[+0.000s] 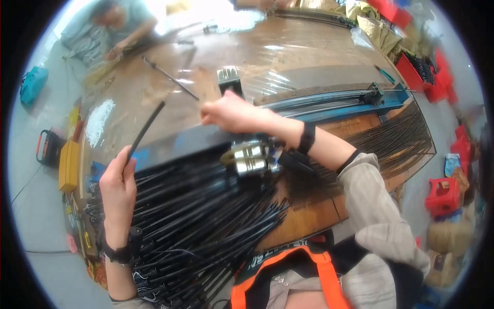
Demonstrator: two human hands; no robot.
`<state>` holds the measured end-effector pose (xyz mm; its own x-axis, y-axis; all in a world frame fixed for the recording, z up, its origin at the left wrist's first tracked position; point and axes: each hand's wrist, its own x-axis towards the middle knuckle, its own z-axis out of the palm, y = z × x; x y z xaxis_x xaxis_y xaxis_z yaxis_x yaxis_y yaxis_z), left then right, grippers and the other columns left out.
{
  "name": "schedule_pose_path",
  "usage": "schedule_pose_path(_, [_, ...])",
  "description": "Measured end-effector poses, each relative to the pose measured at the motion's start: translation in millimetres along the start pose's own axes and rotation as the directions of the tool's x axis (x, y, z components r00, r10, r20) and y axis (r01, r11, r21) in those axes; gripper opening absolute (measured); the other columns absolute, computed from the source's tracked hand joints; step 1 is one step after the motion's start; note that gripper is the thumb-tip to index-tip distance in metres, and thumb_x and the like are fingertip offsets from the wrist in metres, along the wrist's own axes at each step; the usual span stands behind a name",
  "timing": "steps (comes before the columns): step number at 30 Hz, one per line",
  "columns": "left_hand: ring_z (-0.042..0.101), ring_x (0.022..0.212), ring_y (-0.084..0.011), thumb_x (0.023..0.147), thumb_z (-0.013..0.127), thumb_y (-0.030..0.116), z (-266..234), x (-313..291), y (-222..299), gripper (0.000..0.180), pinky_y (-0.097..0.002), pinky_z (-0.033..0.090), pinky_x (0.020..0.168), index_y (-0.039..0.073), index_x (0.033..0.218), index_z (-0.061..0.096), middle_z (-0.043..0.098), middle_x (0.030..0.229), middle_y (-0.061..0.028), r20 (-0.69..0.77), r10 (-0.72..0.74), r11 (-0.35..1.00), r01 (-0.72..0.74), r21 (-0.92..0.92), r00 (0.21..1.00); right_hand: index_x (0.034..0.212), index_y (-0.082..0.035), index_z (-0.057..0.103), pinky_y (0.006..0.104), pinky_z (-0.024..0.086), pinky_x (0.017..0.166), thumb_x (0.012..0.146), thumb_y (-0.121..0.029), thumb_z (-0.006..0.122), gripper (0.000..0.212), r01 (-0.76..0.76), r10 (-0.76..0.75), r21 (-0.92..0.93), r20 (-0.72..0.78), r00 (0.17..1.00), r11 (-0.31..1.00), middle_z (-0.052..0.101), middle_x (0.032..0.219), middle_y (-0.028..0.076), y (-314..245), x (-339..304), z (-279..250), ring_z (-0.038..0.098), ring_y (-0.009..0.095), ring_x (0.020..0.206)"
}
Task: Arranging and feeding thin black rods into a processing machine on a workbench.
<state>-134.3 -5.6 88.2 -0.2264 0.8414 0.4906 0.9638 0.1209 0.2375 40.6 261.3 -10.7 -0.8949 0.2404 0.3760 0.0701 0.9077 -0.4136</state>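
Note:
My left hand (117,177) is closed around the lower end of a black tube (146,129), which tilts up and to the right. Above the bench my right hand (226,114) is closed, its fingers blurred by motion. A thin dark rod (172,80) runs from its fingertips toward the far left, seemingly in its grip. Under my right forearm sits a metal clamp-like fixture (249,157). Just beyond the hand stands a small metal block (229,80) with a dark front. Many long black tubes (175,201) lie in a bundle between my arms.
A blue rail (329,109) with a carriage crosses the bench on the right, beside a bundle of thin wires (396,135). White small pieces (100,122) lie at the left. Across the table sits another person (116,31). A red stool (442,196) stands at right.

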Motion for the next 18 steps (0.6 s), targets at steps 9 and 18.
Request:
schedule_pose_path(9, [0.063, 0.078, -0.0354, 0.092, 0.063, 0.009, 26, 12, -27, 0.023, -0.0405, 0.05, 0.067, 0.007, 0.114, 0.065, 0.063, 0.085, -0.0183, 0.105, 0.031, 0.997, -0.038, 0.071, 0.994, 0.088, -0.013, 0.063, 0.0396, 0.035, 0.093, 0.085, -0.006, 0.063, 0.008, -0.171, -0.02, -0.503, -0.351, 0.936, 0.847, 0.071, 0.083, 0.002, 88, -156, -81, 0.066, 0.026, 0.087])
schedule_pose_path(18, [0.064, 0.076, -0.0364, 0.091, 0.063, 0.023, 152, 69, 22, 0.015, -0.0463, 0.052, 0.067, 0.007, 0.089, 0.061, 0.063, 0.079, -0.0141, 0.229, 0.263, 0.965, -0.259, -0.047, 0.937, 0.09, -0.006, 0.061, 0.0397, 0.042, 0.088, 0.09, -0.01, 0.061, 0.004, -0.422, 0.221, -0.467, -0.426, 0.877, 0.777, 0.063, 0.085, 0.008, 131, -255, -139, 0.06, 0.027, 0.087])
